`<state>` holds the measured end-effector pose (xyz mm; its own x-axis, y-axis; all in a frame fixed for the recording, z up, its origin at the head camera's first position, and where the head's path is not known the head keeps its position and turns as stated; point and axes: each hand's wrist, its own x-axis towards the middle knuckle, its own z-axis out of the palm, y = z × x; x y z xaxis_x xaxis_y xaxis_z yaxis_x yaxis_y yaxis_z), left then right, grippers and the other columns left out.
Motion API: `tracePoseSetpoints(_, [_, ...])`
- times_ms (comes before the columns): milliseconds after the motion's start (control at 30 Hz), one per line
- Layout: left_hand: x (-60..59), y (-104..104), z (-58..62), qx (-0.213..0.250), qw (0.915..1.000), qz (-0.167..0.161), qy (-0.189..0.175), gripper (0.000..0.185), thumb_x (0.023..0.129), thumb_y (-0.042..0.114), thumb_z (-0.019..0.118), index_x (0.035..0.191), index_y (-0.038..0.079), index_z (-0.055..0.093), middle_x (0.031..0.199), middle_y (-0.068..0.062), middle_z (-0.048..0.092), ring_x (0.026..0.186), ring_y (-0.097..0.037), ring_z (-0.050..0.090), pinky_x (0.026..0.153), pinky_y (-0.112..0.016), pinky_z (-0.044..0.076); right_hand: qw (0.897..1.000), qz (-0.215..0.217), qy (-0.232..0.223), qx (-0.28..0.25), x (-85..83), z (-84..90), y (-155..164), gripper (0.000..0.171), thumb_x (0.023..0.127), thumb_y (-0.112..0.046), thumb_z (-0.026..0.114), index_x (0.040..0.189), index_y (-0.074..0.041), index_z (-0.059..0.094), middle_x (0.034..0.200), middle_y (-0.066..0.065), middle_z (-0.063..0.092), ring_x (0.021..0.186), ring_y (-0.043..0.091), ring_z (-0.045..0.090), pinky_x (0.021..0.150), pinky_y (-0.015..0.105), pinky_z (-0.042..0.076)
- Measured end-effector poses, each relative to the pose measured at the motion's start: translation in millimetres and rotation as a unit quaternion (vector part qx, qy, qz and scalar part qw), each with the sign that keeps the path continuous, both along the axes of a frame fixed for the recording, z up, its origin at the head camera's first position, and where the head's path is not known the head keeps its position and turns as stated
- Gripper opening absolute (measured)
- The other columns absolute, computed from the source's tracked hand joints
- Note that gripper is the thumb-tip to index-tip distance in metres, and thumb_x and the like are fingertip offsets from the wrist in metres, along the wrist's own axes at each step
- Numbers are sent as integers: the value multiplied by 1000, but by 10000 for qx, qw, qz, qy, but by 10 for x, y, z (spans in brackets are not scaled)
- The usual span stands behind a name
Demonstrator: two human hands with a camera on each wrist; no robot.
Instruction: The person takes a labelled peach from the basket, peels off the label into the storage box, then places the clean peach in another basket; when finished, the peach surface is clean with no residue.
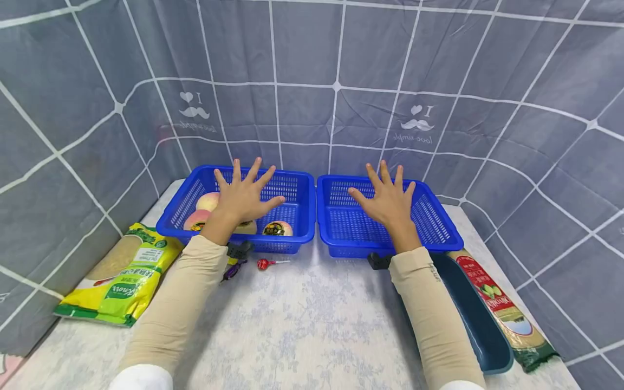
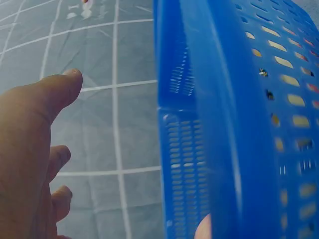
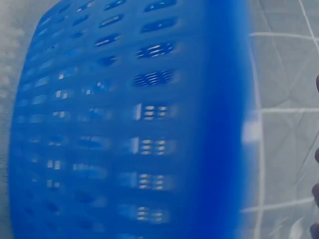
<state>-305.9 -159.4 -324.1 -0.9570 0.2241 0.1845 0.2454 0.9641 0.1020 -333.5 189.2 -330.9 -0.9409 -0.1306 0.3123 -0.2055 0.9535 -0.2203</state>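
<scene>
A grey curtain printed with white grid lines fills the upper half and both sides of the head frame. Below it, a table with a pale patterned cover extends to the bottom edge. Two blue perforated baskets stand side by side at the center: the left basket at center left, the right basket at center right. A dark teal tray lies at lower right, partly covered by the right forearm. A yellow-and-green bag lies at lower left, beside the left basket. A long pack with a red label lies along the outer side of the tray at lower right. The left hand is positioned over the left basket, fully open, fingers spread, grasping nothing. The right hand is positioned over the right basket in the same condition: fingers spread, grasping nothing. Peaches with dark labels sit in the left basket, one partly hidden by the left hand. A small purple item and a red lollipop lie in front of that basket.
</scene>
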Motion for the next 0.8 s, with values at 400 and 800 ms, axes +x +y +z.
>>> tracePoseSetpoints(400, [803,-1290,21,2112,9770,-270,134,86,87,43,77,157,14,37,163,-19,24,147,-49,19,103,-82,-1,9306,3350,-1284,-728,-335,741,-734,79,96,-36,71,161,-22,30,160,9,36,143,31,38,113,50,33])
tracePoseSetpoints(800, [807,-1829,-508,2556,9660,380,-10,78,84,43,82,144,3,50,153,-27,39,135,-55,36,100,-75,30,8094,4186,-4109,-279,-855,233,-1752,75,93,-23,76,157,-15,38,156,18,39,142,35,39,111,45,39])
